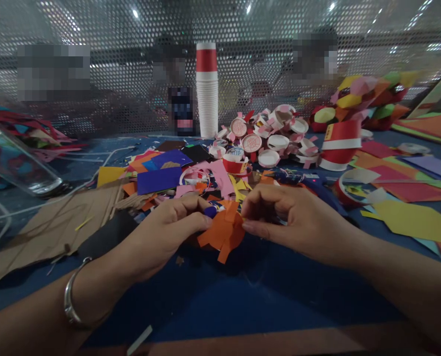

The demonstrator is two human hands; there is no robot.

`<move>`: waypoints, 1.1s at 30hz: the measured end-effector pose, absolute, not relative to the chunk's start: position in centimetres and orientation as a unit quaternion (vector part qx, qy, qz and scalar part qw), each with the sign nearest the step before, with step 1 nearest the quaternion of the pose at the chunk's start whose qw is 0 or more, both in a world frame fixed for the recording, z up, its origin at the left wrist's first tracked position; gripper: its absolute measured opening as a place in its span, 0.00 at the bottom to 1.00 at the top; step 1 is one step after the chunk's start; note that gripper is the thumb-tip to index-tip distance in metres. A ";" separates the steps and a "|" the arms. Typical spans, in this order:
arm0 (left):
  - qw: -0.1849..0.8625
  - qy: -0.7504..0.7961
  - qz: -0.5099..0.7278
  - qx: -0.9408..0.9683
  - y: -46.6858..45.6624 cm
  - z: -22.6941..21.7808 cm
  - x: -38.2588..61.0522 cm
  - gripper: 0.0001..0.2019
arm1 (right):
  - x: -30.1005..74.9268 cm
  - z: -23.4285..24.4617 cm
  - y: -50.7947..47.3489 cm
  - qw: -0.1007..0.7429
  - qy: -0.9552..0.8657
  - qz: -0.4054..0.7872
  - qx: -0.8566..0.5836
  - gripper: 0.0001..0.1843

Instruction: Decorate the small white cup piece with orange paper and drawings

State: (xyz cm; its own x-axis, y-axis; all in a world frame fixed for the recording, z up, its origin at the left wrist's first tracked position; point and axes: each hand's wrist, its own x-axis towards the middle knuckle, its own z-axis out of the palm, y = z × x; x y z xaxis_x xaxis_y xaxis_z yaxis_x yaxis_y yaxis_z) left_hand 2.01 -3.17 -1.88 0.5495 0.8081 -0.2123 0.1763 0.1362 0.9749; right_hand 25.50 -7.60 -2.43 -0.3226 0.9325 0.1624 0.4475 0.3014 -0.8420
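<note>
Between my two hands is an orange paper cutout (226, 232), round in the middle with strips sticking out from its edge. My left hand (176, 225) pinches it at the left, thumb against the paper; a small dark blue piece (210, 211) shows by those fingertips. On the other side, my right hand (280, 212) has its thumb and fingers closed at the cutout's right edge. Just behind lie pink paper scraps (220, 178) and a cut red-and-white cup piece (236, 165). What is under the orange paper is hidden.
Tall stacked paper cups (207, 99) stand at the back. Several cut cup bottoms (268, 143) are heaped beside them, near a red cup (341, 143). Cardboard (57, 222) and a clear glass container (20, 158) are at left, yellow paper (417, 220) at right. A perforated screen rises behind.
</note>
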 end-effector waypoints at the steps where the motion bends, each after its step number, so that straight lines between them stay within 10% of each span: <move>1: 0.633 0.402 0.247 0.614 -3.2 -1.9 2.1 0.04 | 25.5 -2.4 -7.6 0.340 -0.732 0.355 -0.471 0.06; 33: 0.553 0.414 0.195 0.696 -3.0 -1.9 1.8 0.06 | 25.2 -2.8 -7.8 0.311 -0.724 0.415 -0.454 0.12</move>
State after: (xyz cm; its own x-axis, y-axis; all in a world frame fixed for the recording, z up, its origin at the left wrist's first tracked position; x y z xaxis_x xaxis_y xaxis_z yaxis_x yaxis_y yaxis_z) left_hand 1.77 -3.01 -1.86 0.5803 0.7926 -0.1871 0.3610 -0.0443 0.9315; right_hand 25.16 -7.84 -2.76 -0.3942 0.9161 0.0728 0.4005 0.2425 -0.8836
